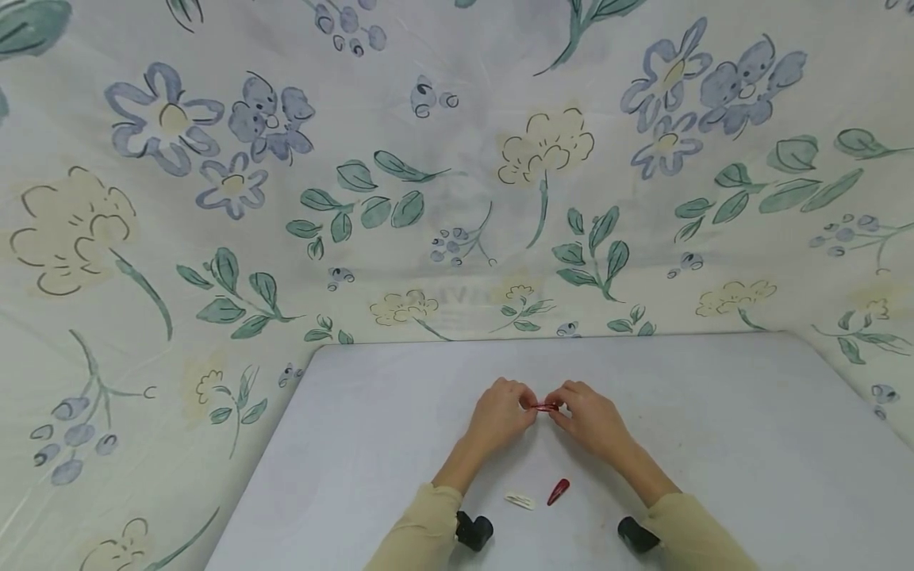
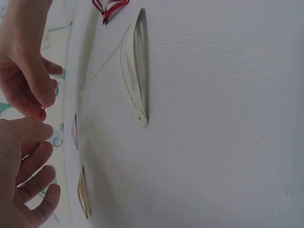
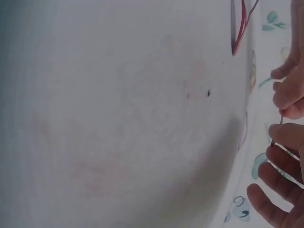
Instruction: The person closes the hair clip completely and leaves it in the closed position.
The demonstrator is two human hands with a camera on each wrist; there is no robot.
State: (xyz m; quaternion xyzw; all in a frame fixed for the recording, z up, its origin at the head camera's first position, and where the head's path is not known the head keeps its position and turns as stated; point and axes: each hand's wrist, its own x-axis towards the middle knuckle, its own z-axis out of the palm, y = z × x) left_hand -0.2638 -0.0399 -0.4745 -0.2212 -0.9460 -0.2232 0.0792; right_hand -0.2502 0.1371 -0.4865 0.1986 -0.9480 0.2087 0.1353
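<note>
Hairclip (image 1: 546,408) spans from left fingers (image 1: 527,396) to right fingers (image 1: 560,396), pinched at each end

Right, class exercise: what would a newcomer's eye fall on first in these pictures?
Flowered cloth spreading behind the white table would probably strike first. Then come the left hand and right hand, close together over the table, fingers pinching one red clip. Below them in the head view, a cream clip and a second red clip lie on the table.
</note>
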